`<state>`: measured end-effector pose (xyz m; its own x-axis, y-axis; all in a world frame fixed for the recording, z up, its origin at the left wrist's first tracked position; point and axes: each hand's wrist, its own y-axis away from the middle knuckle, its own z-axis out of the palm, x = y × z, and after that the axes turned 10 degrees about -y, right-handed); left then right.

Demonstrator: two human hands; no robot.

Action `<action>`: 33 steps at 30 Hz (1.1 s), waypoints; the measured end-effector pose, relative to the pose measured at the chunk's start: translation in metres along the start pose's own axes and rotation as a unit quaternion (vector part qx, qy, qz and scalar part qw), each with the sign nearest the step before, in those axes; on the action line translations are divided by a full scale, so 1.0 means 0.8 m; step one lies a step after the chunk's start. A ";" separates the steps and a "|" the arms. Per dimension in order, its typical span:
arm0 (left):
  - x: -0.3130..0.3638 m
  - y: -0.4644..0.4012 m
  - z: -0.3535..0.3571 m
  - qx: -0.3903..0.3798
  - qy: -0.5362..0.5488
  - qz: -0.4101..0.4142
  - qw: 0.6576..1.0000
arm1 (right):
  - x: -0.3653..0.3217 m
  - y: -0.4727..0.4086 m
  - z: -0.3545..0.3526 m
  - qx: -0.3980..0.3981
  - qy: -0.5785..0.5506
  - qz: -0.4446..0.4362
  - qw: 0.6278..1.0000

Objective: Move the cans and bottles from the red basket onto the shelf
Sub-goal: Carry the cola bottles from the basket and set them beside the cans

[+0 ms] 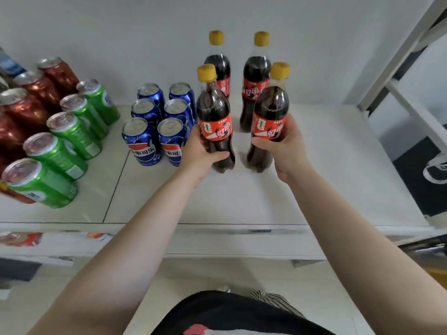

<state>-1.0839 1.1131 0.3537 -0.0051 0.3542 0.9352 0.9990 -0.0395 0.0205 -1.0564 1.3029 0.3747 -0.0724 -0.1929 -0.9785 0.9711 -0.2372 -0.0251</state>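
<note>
Two cola bottles with yellow caps and red labels stand upright on the white shelf [242, 201]. My left hand [200, 151] grips the left front bottle [214, 112] around its lower body. My right hand [285, 146] grips the right front bottle [271, 110] in the same way. Behind them stand two more cola bottles, one at the back left [219, 61] and one at the back right [256, 78]. The red basket is out of view.
Several blue cans [157, 117] stand in two rows just left of the bottles. Green cans [70, 131] and red cans [29, 102] fill the shelf's left side. A white shelf post [396, 61] rises at the right. The shelf's front edge [217, 228] runs below my forearms.
</note>
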 end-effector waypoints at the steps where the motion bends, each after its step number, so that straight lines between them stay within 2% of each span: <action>1: -0.002 -0.004 0.001 0.003 -0.015 0.012 1.000 | 0.003 -0.006 0.002 -0.007 0.009 -0.009 1.000; 7: -0.016 -0.016 0.007 0.007 -0.075 0.044 0.996 | 0.026 -0.015 -0.005 -0.045 0.096 -0.046 0.993; 17: -0.019 -0.009 0.045 0.188 -0.139 0.049 0.971 | 0.049 -0.035 -0.009 -0.003 0.176 -0.012 0.984; 25: -0.008 -0.034 0.048 0.215 -0.163 0.038 0.962 | 0.049 -0.053 0.006 0.050 0.214 -0.016 0.975; 33: -0.008 -0.044 0.048 0.221 -0.187 0.047 0.956 | 0.046 -0.061 0.015 0.057 0.228 -0.009 0.972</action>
<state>-1.1174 1.1482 0.3335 0.0196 0.6819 0.7312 0.9159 0.2810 -0.2866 -1.1095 1.2964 0.3421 0.0444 0.2478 -0.9678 0.9372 -0.3459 -0.0456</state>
